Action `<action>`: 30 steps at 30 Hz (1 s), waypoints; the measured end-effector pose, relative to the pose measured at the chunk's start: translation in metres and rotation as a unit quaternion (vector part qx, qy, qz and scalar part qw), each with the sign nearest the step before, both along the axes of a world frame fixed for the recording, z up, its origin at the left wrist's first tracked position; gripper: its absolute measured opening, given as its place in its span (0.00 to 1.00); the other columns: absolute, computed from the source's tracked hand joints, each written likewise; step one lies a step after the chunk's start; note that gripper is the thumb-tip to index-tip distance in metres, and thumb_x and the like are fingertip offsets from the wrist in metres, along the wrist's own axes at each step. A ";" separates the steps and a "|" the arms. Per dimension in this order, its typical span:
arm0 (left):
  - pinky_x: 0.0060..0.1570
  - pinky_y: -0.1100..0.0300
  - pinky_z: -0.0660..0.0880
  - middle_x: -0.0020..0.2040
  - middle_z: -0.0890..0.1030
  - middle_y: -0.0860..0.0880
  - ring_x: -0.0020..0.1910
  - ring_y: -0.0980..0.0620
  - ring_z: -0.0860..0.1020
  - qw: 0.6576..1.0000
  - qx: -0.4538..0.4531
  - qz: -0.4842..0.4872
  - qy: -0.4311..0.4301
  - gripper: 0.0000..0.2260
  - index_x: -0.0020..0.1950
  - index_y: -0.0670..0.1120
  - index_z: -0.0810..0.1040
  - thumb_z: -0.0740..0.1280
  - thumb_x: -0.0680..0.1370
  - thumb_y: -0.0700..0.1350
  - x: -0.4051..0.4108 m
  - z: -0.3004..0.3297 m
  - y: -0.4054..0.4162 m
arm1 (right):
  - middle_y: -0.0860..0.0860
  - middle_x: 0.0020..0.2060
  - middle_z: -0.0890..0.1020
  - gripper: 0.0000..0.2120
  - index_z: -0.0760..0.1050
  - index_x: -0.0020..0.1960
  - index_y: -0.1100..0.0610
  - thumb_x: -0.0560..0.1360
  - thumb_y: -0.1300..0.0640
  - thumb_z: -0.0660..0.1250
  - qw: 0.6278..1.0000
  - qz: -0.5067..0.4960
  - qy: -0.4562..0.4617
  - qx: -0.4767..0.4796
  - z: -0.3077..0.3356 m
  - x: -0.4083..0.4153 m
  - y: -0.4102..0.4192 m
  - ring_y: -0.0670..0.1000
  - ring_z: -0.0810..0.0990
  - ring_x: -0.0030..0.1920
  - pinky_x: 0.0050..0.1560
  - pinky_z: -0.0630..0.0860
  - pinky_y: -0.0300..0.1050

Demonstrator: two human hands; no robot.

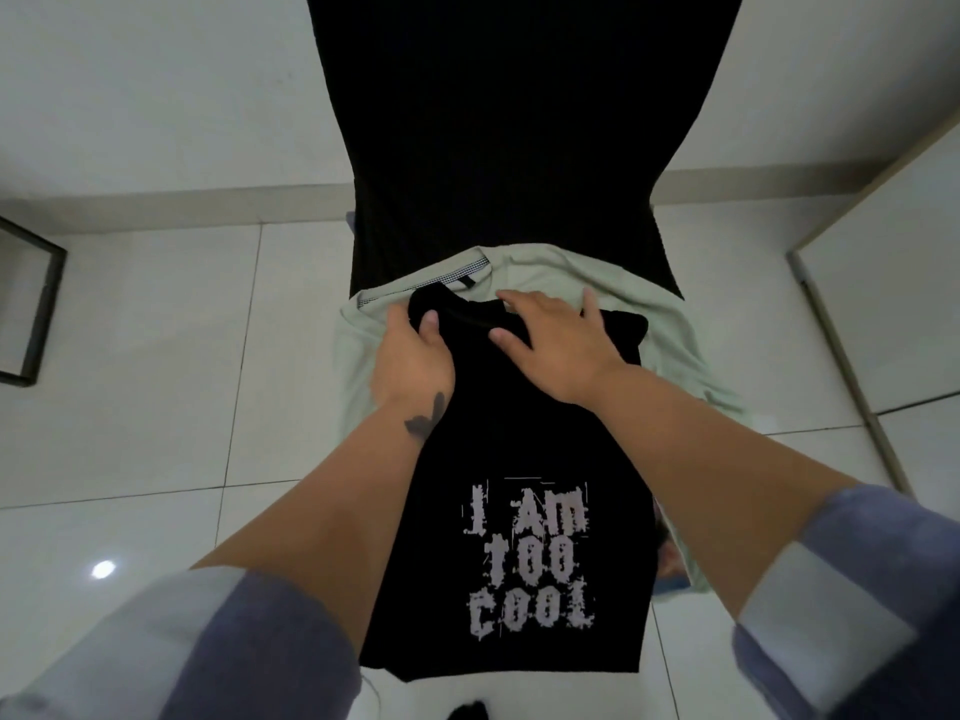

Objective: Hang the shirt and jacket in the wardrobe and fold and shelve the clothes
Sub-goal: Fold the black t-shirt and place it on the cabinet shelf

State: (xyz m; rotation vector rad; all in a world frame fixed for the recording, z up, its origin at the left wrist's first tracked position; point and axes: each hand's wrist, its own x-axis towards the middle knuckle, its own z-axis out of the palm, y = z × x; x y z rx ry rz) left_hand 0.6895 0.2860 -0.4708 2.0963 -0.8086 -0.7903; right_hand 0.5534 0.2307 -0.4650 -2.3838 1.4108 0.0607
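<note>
**Head view: black tee laid out for folding**

Head view, left to right. Left hand (410,356) pinching the collar end of the black T-shirt (519,449), thumb on top, fingers (430,324) curled round the cloth edge. Right hand (556,345) just beside it, spread flat and pressing the shoulder area, gripping nothing. Black T-shirt lying print-up over a pale green garment (670,350), both apparently on a seat in front of a tall black ribbed panel (498,148), above the white tiled floor (156,387).

Long axis running away from the wearer: collar at the far end, hem nearest, hanging over the front edge, lettering reading upright from here.

Judged soft, light, limp; likely to slide on the garment beneath and drag it along. Best taken at both shoulders, or by collar and hem, keeping the sides even for the fold.
</note>
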 end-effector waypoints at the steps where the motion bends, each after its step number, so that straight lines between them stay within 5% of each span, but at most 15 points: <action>1: 0.50 0.59 0.68 0.51 0.77 0.48 0.49 0.49 0.75 0.999 -0.024 -0.005 0.022 0.12 0.63 0.44 0.69 0.54 0.83 0.48 -0.001 0.002 0.001 | 0.50 0.69 0.69 0.26 0.57 0.75 0.49 0.80 0.41 0.51 1.000 0.016 0.007 0.002 -0.003 0.004 -0.002 0.52 0.66 0.70 0.73 0.52 0.59; 4: 0.49 0.62 0.68 0.47 0.75 0.53 0.46 0.54 0.74 0.993 -0.080 -0.021 0.081 0.11 0.62 0.44 0.69 0.54 0.83 0.46 -0.002 0.009 0.006 | 0.52 0.61 0.76 0.25 0.61 0.72 0.52 0.80 0.40 0.50 0.999 0.040 0.002 0.016 0.002 0.010 -0.004 0.54 0.76 0.59 0.59 0.70 0.52; 8: 0.57 0.56 0.74 0.53 0.77 0.49 0.54 0.51 0.77 0.987 -0.102 -0.027 0.123 0.11 0.63 0.45 0.69 0.56 0.83 0.45 0.005 0.010 0.012 | 0.47 0.35 0.73 0.19 0.71 0.50 0.54 0.81 0.41 0.50 0.998 0.053 0.003 0.024 0.011 0.010 0.002 0.53 0.78 0.42 0.41 0.71 0.46; 12: 0.57 0.54 0.76 0.56 0.77 0.49 0.55 0.51 0.78 0.981 -0.074 -0.048 0.173 0.19 0.67 0.47 0.66 0.61 0.79 0.54 0.003 0.016 0.026 | 0.50 0.38 0.75 0.21 0.73 0.53 0.56 0.81 0.41 0.50 0.998 0.052 -0.016 -0.032 0.025 0.009 0.008 0.53 0.76 0.42 0.41 0.71 0.47; 18: 0.57 0.61 0.74 0.55 0.81 0.56 0.56 0.55 0.79 0.954 0.066 -0.211 0.200 0.35 0.64 0.54 0.75 0.76 0.60 0.63 -0.001 0.027 0.088 | 0.48 0.36 0.73 0.20 0.72 0.51 0.59 0.81 0.44 0.51 0.994 0.034 -0.085 -0.064 0.064 -0.005 0.023 0.51 0.72 0.40 0.41 0.66 0.44; 21: 0.57 0.61 0.72 0.49 0.81 0.59 0.51 0.57 0.79 0.924 0.191 -0.295 0.152 0.31 0.63 0.54 0.76 0.80 0.62 0.53 -0.006 0.033 0.121 | 0.47 0.32 0.70 0.17 0.69 0.45 0.57 0.81 0.44 0.52 0.989 -0.005 -0.118 -0.091 0.088 -0.019 0.033 0.52 0.72 0.37 0.40 0.66 0.44; 25: 0.47 0.64 0.71 0.46 0.80 0.52 0.46 0.52 0.77 0.916 0.246 -0.311 0.064 0.20 0.58 0.48 0.78 0.77 0.67 0.42 -0.013 0.046 0.154 | 0.48 0.31 0.70 0.18 0.65 0.41 0.56 0.81 0.43 0.52 0.977 -0.061 -0.155 -0.130 0.129 -0.047 0.047 0.54 0.71 0.35 0.39 0.66 0.45; 30: 0.36 0.62 0.71 0.41 0.80 0.47 0.41 0.49 0.77 0.951 0.147 -0.273 -0.013 0.07 0.43 0.50 0.76 0.71 0.70 0.40 -0.024 0.113 0.177 | 0.53 0.36 0.72 0.19 0.64 0.38 0.57 0.82 0.45 0.52 0.950 -0.171 -0.185 -0.187 0.206 -0.111 0.079 0.55 0.70 0.40 0.41 0.62 0.45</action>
